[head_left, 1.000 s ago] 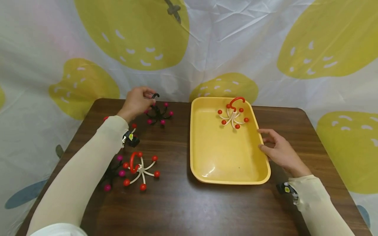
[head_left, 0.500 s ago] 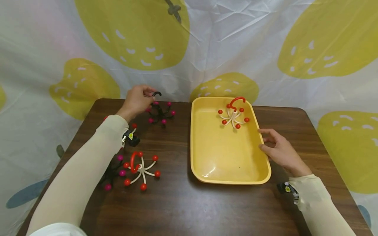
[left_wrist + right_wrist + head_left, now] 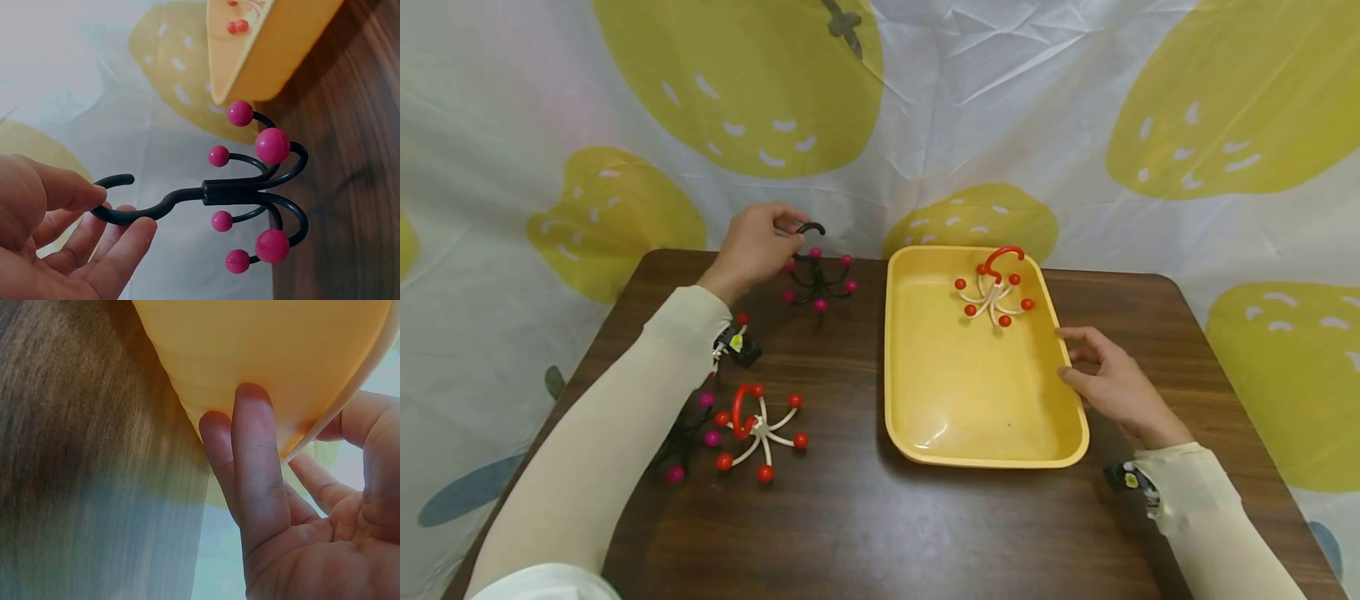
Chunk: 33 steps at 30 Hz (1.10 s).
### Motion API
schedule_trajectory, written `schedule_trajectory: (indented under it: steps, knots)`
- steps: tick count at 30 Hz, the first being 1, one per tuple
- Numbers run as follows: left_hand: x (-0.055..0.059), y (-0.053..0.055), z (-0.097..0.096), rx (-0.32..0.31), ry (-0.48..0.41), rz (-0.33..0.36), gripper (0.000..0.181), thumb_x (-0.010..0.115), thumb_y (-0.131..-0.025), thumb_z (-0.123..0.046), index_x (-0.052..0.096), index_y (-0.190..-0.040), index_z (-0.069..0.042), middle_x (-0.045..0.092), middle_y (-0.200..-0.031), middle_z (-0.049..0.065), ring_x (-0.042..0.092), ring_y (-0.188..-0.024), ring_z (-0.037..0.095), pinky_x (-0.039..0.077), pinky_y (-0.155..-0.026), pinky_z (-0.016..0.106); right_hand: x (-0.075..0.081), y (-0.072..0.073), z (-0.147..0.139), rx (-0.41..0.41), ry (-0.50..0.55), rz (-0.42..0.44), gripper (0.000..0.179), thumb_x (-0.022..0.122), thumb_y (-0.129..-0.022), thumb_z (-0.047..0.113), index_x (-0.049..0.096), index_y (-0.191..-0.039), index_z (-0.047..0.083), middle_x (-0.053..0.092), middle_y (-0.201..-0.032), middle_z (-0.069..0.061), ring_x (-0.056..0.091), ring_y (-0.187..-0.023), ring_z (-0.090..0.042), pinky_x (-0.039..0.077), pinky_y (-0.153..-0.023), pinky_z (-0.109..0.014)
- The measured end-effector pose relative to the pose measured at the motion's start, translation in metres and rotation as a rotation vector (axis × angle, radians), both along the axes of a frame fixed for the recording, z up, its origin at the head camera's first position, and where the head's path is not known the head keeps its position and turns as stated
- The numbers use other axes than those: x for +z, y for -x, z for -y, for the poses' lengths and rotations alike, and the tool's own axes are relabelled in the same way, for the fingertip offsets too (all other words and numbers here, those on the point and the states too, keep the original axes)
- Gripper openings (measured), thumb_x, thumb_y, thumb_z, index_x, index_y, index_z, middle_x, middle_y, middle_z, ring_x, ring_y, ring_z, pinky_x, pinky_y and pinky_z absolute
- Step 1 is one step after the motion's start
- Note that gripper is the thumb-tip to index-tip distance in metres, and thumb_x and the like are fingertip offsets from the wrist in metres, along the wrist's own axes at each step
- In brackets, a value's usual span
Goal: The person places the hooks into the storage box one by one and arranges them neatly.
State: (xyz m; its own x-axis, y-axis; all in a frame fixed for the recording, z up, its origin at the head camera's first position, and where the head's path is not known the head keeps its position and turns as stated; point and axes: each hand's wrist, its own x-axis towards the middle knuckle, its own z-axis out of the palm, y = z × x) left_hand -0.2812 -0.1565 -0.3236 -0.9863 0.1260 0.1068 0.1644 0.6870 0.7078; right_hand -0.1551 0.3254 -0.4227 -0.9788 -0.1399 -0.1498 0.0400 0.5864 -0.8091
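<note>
My left hand (image 3: 758, 244) pinches the curved top of a black multi-arm hanging hook (image 3: 228, 192) between thumb and fingers. Its curved arms end in pink balls and hang over the table's back left, left of the yellow tray (image 3: 985, 461). In the right wrist view, fingers of my right hand (image 3: 306, 537) lie against the tray's outer wall, with the thumb over the rim. Inside the tray's far right corner stands a white hanging hook (image 3: 992, 300) with red balls and a red hook top.
At the left of the table lies another white hook (image 3: 760, 429) with red balls. Beside it a black hook (image 3: 681, 442) with pink balls is partly hidden by my left forearm. A red ball (image 3: 742, 319) shows past the left wrist. A patterned curtain (image 3: 925, 108) hangs behind the table.
My left hand has moved up and to the right, carrying the black hook with it. The right hand and tray have stayed in place.
</note>
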Motion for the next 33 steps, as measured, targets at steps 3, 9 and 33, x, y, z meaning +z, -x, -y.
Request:
schedule_trajectory:
  steps: [3,9,33]
  knots:
    - [0.006,-0.002,-0.006,-0.01,-0.01,-0.013,0.029,0.064,-0.091,-0.014,0.07,-0.12,-0.013,0.07,-0.111,0.009,0.068,-0.1,0.022,0.052,-0.072,0.03,-0.001,0.0,0.0,-0.002,0.014,0.0,0.058,0.062,-0.097,0.014,0.037,-0.15,0.015,0.057,-0.119,-0.025,0.069,-0.088,-0.02,0.061,-0.064,-0.039]
    - [0.014,-0.009,-0.017,-0.043,-0.015,-0.049,0.029,0.064,-0.091,-0.013,0.071,-0.119,-0.015,0.071,-0.11,0.009,0.07,-0.098,0.022,0.053,-0.072,0.03,-0.003,-0.002,0.001,-0.003,0.031,-0.004,0.058,0.062,-0.097,0.013,0.038,-0.149,0.014,0.057,-0.117,-0.025,0.07,-0.088,-0.021,0.061,-0.063,-0.039]
    - [0.033,-0.009,-0.082,-0.197,-0.104,-0.066,0.024,0.064,-0.094,-0.013,0.07,-0.117,-0.014,0.069,-0.11,0.006,0.069,-0.097,0.021,0.057,-0.076,0.032,-0.005,-0.004,0.002,-0.016,0.025,0.0,0.059,0.063,-0.097,0.014,0.038,-0.15,0.016,0.059,-0.118,-0.025,0.07,-0.09,-0.02,0.061,-0.064,-0.037]
